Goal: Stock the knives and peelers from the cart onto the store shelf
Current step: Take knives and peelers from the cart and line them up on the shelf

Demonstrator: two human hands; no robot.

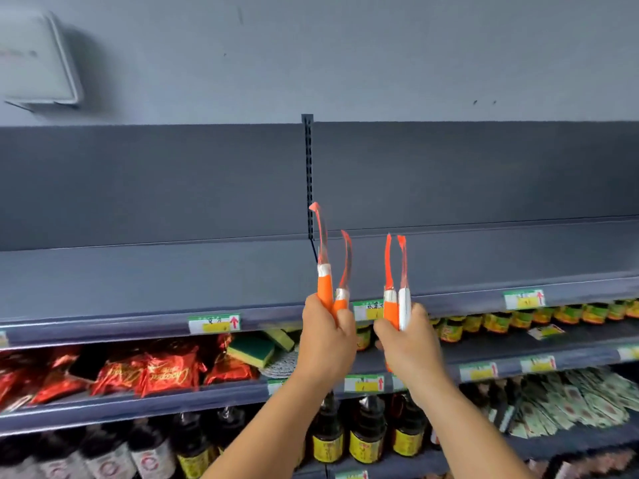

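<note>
Store shelving in dark grey fills the view, with a pale grey wall (345,57) above it. Nearest the camera, on the lowest visible shelf, stand dark sauce bottles with yellow labels (366,440). Both forearms rise from the bottom edge. The left hand (326,337) is curled round two packaged knives with orange handles (325,288), their thin wrapped blades pointing up and bending slightly right. The right hand (406,344) grips another pair of packaged knives (397,305), one handle orange and one white, blades also upright. The two pairs are held side by side, near each other but apart, in front of the lip of the top shelf (155,271), which is bare where it shows. Along that lip sit price tags with red arrows (214,323). One level down and behind the hands lie red snack bags (166,371) at left, green-and-yellow scouring sponges (252,350) beside them, and a row of small jars (518,321) at right. Lower right holds flat green-printed packets (581,402). Farthest back, a slotted upright (308,178) runs down the rear panel, and a blurred white box (38,60) is mounted on the wall at upper left.
</note>
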